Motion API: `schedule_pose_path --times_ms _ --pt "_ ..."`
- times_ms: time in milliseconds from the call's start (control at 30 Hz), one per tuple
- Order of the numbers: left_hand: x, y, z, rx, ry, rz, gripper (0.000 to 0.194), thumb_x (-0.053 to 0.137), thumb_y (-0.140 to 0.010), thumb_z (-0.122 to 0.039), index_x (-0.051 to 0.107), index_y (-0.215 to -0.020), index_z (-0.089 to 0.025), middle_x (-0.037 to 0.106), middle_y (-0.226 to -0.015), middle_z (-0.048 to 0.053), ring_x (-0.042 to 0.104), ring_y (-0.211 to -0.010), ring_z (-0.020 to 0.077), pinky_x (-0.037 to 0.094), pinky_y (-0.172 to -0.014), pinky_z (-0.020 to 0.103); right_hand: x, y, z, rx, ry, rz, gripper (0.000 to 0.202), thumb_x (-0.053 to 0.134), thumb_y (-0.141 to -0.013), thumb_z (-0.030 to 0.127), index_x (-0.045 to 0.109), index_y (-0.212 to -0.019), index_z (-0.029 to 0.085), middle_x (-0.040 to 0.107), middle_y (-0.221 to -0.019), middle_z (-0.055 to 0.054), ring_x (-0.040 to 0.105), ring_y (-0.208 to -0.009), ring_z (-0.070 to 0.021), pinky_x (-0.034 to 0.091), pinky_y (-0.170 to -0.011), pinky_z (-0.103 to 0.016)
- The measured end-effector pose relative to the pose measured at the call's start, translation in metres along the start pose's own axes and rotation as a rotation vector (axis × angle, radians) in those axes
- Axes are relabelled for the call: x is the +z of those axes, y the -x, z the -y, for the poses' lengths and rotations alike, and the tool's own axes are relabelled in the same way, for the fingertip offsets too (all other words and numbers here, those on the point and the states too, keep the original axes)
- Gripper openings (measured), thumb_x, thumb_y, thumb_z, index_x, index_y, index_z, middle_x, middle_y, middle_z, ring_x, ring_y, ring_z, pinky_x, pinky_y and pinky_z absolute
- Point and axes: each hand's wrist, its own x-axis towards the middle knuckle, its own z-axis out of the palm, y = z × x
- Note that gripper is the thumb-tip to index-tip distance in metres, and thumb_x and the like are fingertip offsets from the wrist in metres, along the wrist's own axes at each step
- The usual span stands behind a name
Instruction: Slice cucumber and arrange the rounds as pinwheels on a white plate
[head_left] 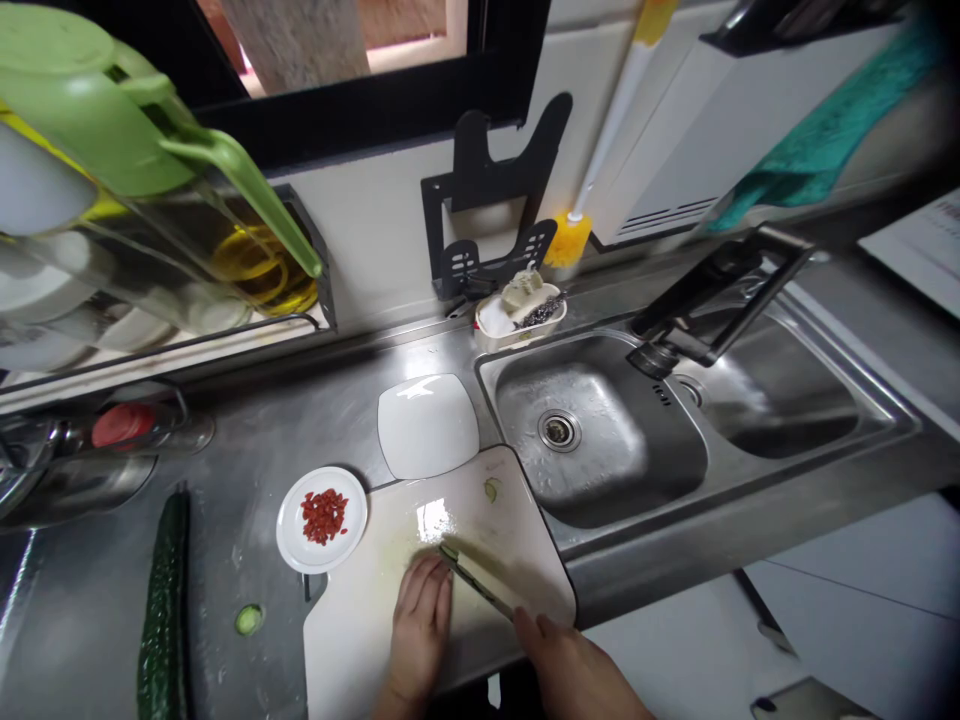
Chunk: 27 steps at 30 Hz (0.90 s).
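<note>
My right hand (574, 665) grips the handle of a knife (486, 588), whose blade is seen nearly edge-on over the white cutting board (352, 640). A small green piece (448, 552), apparently cucumber, shows by the blade's far end. Close against the blade's left side, my left hand (421, 620) rests on the board with its fingers bent and pressed together; what lies under them is hidden. Another green cucumber scrap (491, 490) is near the board's far right corner. A long cucumber (166, 610) and a cut cucumber end (248, 620) lie on the steel counter at left.
A small white plate of red berries (324, 517) overlaps the board's left corner. Behind the board is a square white plate (427, 425). To the right is a double sink (600, 430) with a black faucet (690, 300). An oil jug (262, 265) stands on the left rack.
</note>
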Motion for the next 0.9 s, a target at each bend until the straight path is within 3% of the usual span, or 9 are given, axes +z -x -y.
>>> schedule_pose_path --times_ms 267,567,900 --pt "-0.002 -0.001 -0.002 -0.009 0.026 0.004 0.025 0.041 -0.091 -0.019 0.061 -0.106 -0.018 0.067 -0.106 0.007 0.060 -0.106 0.0195 0.048 -0.098 0.041 -0.007 0.001 0.002 0.004 -0.004 -0.030 0.054 0.031 -0.074 -0.007 0.057 -0.114 0.018 0.068 -0.096 -0.009 0.067 -0.082 -0.0223 0.046 -0.064 -0.026" --pt "0.000 -0.002 -0.002 0.010 0.001 -0.014 0.024 0.042 -0.090 -0.017 0.061 -0.104 -0.017 0.067 -0.106 0.007 0.060 -0.105 0.0192 0.048 -0.097 0.041 0.004 -0.005 -0.001 -0.041 0.025 -0.119 0.049 0.033 -0.075 -0.006 0.059 -0.109 0.017 0.069 -0.089 -0.007 0.065 -0.076 -0.0203 0.043 -0.059 -0.023" --pt "-0.001 -0.001 -0.001 0.033 -0.030 -0.014 0.024 0.041 -0.090 -0.017 0.062 -0.102 -0.017 0.068 -0.103 0.007 0.061 -0.105 0.0191 0.049 -0.097 0.040 -0.003 -0.009 0.009 -0.044 0.117 -0.076 0.047 0.033 -0.077 -0.005 0.057 -0.111 0.017 0.069 -0.091 -0.008 0.065 -0.078 -0.0195 0.042 -0.058 -0.022"
